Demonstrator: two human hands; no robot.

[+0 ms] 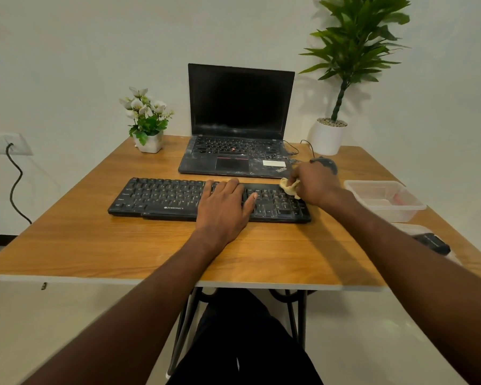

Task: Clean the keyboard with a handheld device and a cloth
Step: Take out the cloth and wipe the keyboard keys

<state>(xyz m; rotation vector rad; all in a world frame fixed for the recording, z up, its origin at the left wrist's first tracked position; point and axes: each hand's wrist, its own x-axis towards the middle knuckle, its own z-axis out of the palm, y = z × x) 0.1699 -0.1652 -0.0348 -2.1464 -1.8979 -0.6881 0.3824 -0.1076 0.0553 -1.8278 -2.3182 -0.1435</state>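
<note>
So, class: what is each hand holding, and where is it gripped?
The right hand holds a bunched yellow cloth in its fingers, on the keyboard's right end. The left hand holds nothing; it lies flat on the keys.

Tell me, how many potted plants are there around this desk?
2. A small white-flowered plant sits on the table's far left corner beside the laptop; a tall leafy plant in a white pot stands at the far right. Nothing suggests others are hidden.

A wooden table (95, 245) carries a black keyboard (161, 198) under the left hand (225, 207), a laptop (233, 159) beyond it, and a clear plastic tub (386, 200) right of the right hand (317, 184).
</note>
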